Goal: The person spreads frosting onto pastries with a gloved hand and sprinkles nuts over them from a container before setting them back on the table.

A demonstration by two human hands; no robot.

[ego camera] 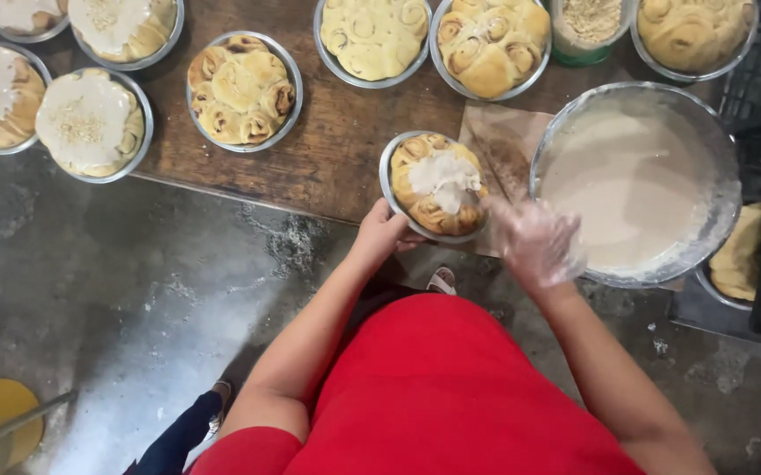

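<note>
Icing bowl [635,189] crowds right; bare wood [327,158] left.

The scene is lit softly and evenly by diffuse light, and no hard shadows are cast. A pale sheen is seen on the concrete floor [143,352] at lower left, and mild glare is caught on the rim of the large metal bowl [723,176]. The right hand [534,242], covered by a thin clear glove, is smeared by motion blur. The baked rolls on the wooden counter [336,149] are rendered fairly sharply. Slight bending is noticed toward the frame edges.
</note>
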